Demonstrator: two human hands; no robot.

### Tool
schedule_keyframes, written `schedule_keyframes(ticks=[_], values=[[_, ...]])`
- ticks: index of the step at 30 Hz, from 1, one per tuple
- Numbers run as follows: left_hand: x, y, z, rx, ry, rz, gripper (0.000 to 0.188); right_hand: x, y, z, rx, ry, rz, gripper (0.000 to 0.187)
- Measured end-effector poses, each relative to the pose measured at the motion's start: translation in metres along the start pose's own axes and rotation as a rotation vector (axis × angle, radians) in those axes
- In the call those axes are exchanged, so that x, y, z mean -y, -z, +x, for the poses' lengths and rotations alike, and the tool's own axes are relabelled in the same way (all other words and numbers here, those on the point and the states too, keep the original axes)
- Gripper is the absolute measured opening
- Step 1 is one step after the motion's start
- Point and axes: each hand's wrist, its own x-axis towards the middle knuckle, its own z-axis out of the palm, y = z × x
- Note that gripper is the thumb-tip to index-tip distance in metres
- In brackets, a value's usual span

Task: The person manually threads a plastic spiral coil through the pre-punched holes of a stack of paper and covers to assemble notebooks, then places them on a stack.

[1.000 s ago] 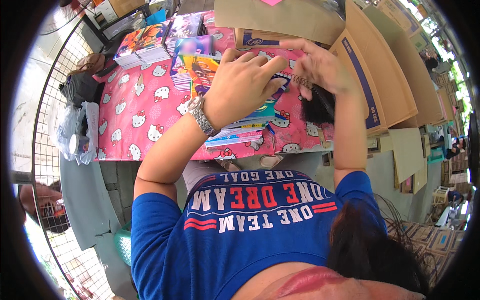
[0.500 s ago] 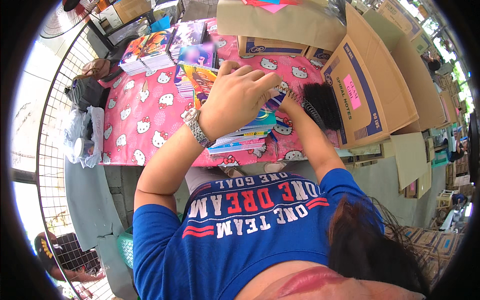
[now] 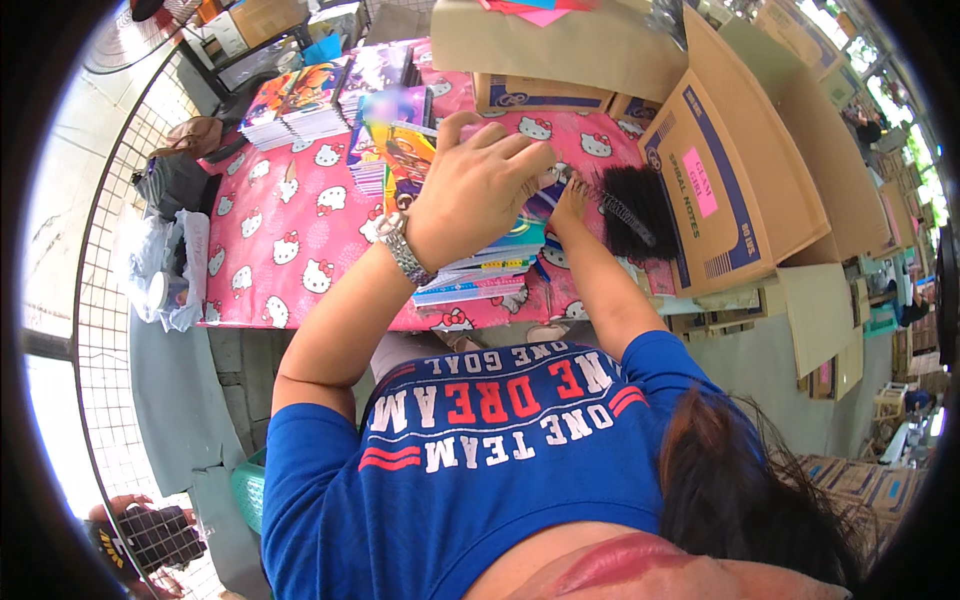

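My left hand (image 3: 485, 185), a metal-banded watch (image 3: 398, 245) at its wrist, bends its fingers over a colourful notebook (image 3: 537, 208), mostly hidden beneath the hand. At the notebook's right edge my right hand (image 3: 570, 203) has its fingers pressed together; what they pinch is too small to make out. Below both hands lies a stack of notebooks (image 3: 480, 285) with coloured page edges. To the right of my right hand sits a heap of black spiral binding coils (image 3: 640, 215). A blue pen-like thing (image 3: 541, 270) rests beside the stack.
Stacks of notebooks (image 3: 305, 100) stand at the table's far left, with more (image 3: 400, 160) just beyond my left hand. An open cardboard box (image 3: 735, 190) borders the right side. The table has a pink patterned cover (image 3: 285, 215). Plastic bags (image 3: 180, 275) hang at the left edge.
My right hand has drawn up along the notebook's right edge, its fingers now showing. The coil that stretched from it toward the black heap no longer shows there. My left hand moved slightly.
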Motion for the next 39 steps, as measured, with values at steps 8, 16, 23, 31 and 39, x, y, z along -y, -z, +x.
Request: schedule_keyframes(ticks=[8, 16, 23, 31, 39], values=[[0.021, -0.017, -0.039, -0.172, 0.354, 0.043, 0.037, -0.047, 0.080, 0.054, 0.665, 0.254, 0.326, 0.073], [0.013, -0.016, -0.017, -0.279, 0.197, 0.029, 0.044, -0.040, 0.336, 0.093, 0.694, 0.509, 1.849, 0.059], [0.014, -0.010, -0.016, -0.188, 0.151, 0.044, 0.043, -0.036, 0.372, 0.089, 0.964, 0.852, 1.628, 0.055], [0.022, -0.003, -0.015, -0.134, 0.124, -0.048, 0.039, -0.020, 0.372, 0.086, 1.122, 0.938, 2.112, 0.058], [0.032, 0.000, -0.011, -0.052, 0.102, -0.093, 0.040, -0.023, 0.360, 0.100, 1.054, 0.827, 1.624, 0.059]])
